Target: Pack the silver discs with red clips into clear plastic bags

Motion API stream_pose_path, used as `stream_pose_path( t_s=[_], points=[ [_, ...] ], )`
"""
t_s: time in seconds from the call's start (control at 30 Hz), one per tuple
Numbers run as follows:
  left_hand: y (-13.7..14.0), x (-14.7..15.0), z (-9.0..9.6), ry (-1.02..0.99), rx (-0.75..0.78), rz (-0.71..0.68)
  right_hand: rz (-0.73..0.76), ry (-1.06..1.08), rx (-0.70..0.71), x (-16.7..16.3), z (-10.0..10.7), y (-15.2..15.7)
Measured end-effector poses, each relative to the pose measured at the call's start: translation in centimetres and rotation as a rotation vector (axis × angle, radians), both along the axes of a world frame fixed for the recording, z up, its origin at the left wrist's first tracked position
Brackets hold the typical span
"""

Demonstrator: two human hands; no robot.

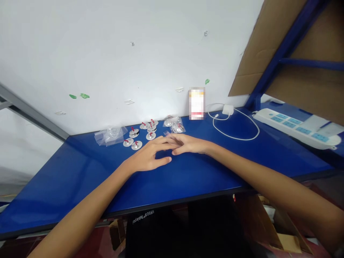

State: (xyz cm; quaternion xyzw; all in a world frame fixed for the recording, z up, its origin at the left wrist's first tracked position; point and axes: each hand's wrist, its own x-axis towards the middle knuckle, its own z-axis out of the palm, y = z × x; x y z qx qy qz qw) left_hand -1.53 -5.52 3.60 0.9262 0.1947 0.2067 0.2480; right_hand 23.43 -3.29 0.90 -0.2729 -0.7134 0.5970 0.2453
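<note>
My left hand (149, 154) reaches in over the blue table with its fingers stretched toward the other hand and its thumb held apart. Meeting its fingertips, my right hand (186, 143) has its fingers curled together around what looks like a bit of clear plastic (166, 133), mostly hidden by the fingers. Just behind the hands lie several round silvery discs with red loops (151, 136), some of them stacked. Clear plastic bags with similar discs in them (177, 127) lie behind my right hand. Farther left is a heap of clear plastic bags (110, 136).
A blurred upright card or box (197, 104) leans on the white wall. To its right are a white charger (228, 109) with a looped cable (236, 138) and a white power strip (295, 127). Cardboard (263, 50) and a blue frame (285, 46) stand at the right.
</note>
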Motion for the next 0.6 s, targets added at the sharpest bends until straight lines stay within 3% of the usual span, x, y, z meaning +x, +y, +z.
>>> stream_pose_path(
  t_s=[0.27, 0.6],
  points=[
    [0.2, 0.2, -1.0, -0.021, -0.343, -0.044, 0.125, -0.044, 0.040, -0.2, 0.6, -0.5],
    [-0.1, 0.3, -0.9, 0.040, -0.197, 0.047, 0.059, -0.150, 0.115, 1.2, 1.5, 0.3]
  ],
)
